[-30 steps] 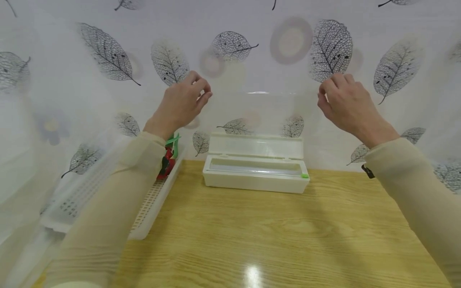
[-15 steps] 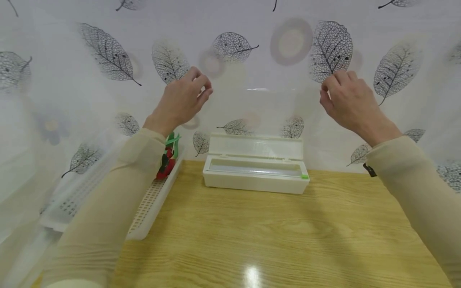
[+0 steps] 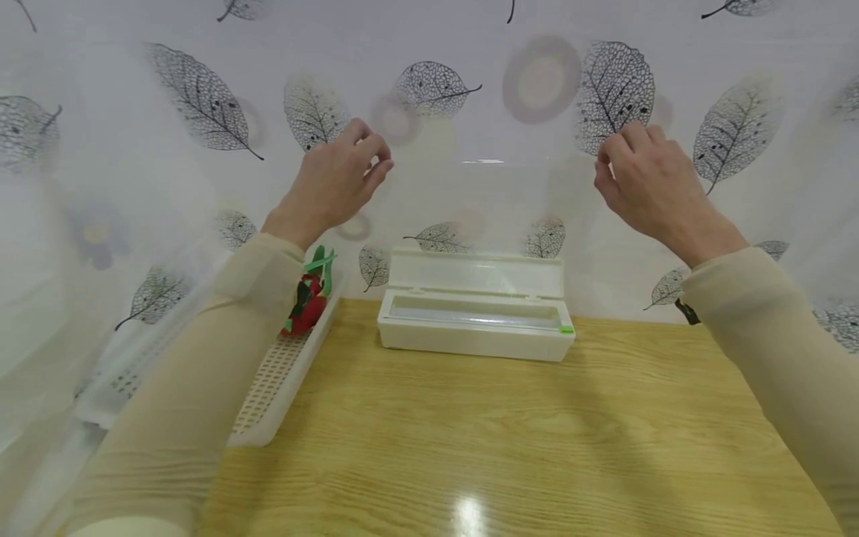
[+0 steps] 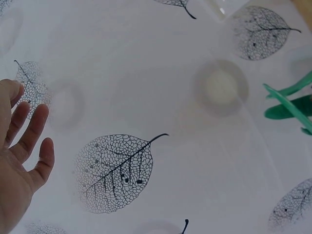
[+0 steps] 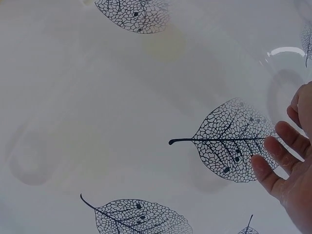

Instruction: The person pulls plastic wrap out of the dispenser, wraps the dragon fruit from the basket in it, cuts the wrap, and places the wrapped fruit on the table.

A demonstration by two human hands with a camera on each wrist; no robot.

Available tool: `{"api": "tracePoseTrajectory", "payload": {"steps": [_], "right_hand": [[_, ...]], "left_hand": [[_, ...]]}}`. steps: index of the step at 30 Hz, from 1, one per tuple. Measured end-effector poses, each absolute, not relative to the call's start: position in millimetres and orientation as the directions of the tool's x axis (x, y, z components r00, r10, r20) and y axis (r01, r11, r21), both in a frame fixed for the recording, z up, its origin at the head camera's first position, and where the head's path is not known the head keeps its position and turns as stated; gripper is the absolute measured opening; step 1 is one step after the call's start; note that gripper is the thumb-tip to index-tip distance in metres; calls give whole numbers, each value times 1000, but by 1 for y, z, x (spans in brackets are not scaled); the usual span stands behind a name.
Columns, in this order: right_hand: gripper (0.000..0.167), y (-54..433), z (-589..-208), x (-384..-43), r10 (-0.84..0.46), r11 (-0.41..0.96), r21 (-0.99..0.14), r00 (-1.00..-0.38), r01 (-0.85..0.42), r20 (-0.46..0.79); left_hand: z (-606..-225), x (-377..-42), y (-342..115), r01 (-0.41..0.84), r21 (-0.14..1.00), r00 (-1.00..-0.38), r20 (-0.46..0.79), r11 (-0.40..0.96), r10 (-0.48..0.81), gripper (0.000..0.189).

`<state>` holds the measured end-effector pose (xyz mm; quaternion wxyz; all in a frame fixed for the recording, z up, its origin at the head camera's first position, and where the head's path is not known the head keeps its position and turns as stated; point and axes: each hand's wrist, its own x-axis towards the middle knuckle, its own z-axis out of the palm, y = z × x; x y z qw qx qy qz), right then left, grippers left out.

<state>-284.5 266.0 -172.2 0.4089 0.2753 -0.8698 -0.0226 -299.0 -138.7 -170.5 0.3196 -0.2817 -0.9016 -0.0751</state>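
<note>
A clear sheet of cling film (image 3: 483, 161) spans the space between my raised hands, shown mostly by a thin bright glint. My left hand (image 3: 333, 177) pinches its left side between thumb and index finger, the other fingers loosely bent. On the other side, my right hand (image 3: 654, 183) pinches the film the same way; a glint shows beside it in the right wrist view. Below stands a white cling film box (image 3: 476, 339) with its lid raised and a green tab (image 3: 567, 329) at its right end. Whether the film still joins the box cannot be told.
A white perforated basket (image 3: 295, 388) stands at the left, partly hidden by my left sleeve. In it lie red and green items (image 3: 309, 309), their kind unclear. A leaf-patterned curtain (image 3: 470, 45) hangs behind the wooden table (image 3: 510, 432).
Both hands have risen slightly, and the glint on the film has moved up with them. The box and basket stay in place.
</note>
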Motion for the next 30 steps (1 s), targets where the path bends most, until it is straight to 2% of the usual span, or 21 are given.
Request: {"api": "tracePoseTrajectory", "payload": {"steps": [7,11,14,19,24,27,30], "right_hand": [[17,265,-168,-283,-480,862,248,-559,-441,676],[15,265,-166,-282,-461,864,223,-531,-452,711],[12,263,-166,-280,-452,864,201,-535,-461,714],[9,261,-173,-278,-461,857,162,-589,-488,664],[8,262,-177,-276,-437,865,105,-634,-490,638],[15,262,-176,-275,-431,867,67,-677,-493,597],[29,264,-174,-273,-421,868,-8,-745,-496,517]], "left_hand": [[-167,-299,-137,561,-46,-631,622,826,463,27],[-166,-298,-136,561,-41,-636,619,827,462,27],[-166,-298,-134,565,-43,-630,622,824,465,26],[-164,-298,-130,575,-69,-603,637,815,479,26],[-164,-297,-131,563,-48,-631,620,825,466,26],[-164,-296,-132,553,-32,-648,611,832,455,26],[-163,-296,-133,552,-25,-653,609,834,451,26]]}}
